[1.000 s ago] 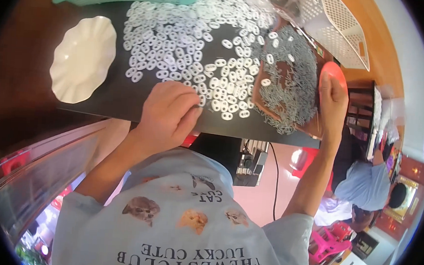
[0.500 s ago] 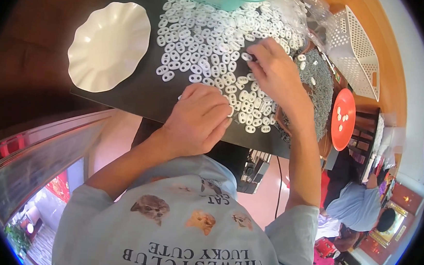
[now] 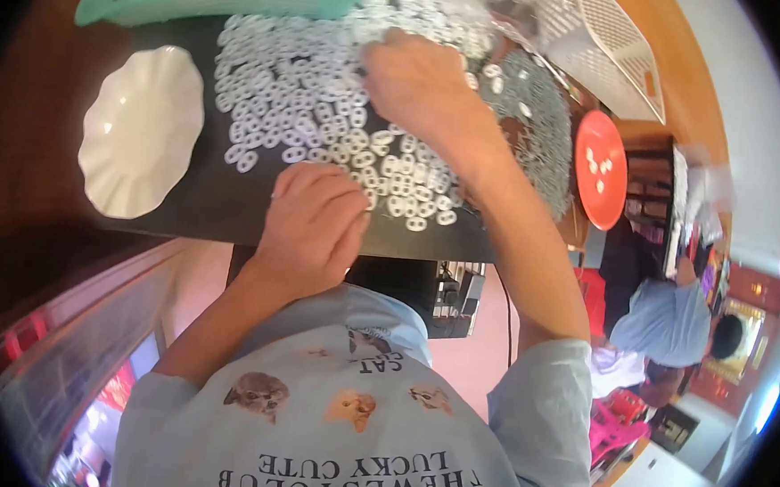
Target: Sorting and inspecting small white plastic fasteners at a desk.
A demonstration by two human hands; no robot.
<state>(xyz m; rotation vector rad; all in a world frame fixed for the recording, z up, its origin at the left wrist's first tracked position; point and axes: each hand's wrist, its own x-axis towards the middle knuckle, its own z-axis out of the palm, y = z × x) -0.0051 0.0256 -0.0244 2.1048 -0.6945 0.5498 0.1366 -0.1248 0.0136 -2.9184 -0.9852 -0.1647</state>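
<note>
Small white oval pieces with two holes (image 3: 278,103) are spread over a dark tabletop (image 3: 204,210). My right hand (image 3: 422,85) reaches across them, its fingers curled downward among the pieces. Its fingertips are mostly hidden, so whatever they grip does not show. My left hand (image 3: 315,226) is closed in a loose fist at the near edge of the spread, by the front edge of the table. What it holds, if anything, is hidden inside the fingers.
A cream scalloped dish (image 3: 142,135) sits at the left. At the back stands a green basket (image 3: 217,3). To the right lie a heap of small grey bits (image 3: 544,141), a red plate (image 3: 617,155) with several white pieces, and a white perforated basket (image 3: 599,42). Another person (image 3: 667,318) is farther right.
My right hand has moved left and farther over the white pieces. The left hand stays closed, slightly nearer my body. The whole view has turned, showing more of the green basket.
</note>
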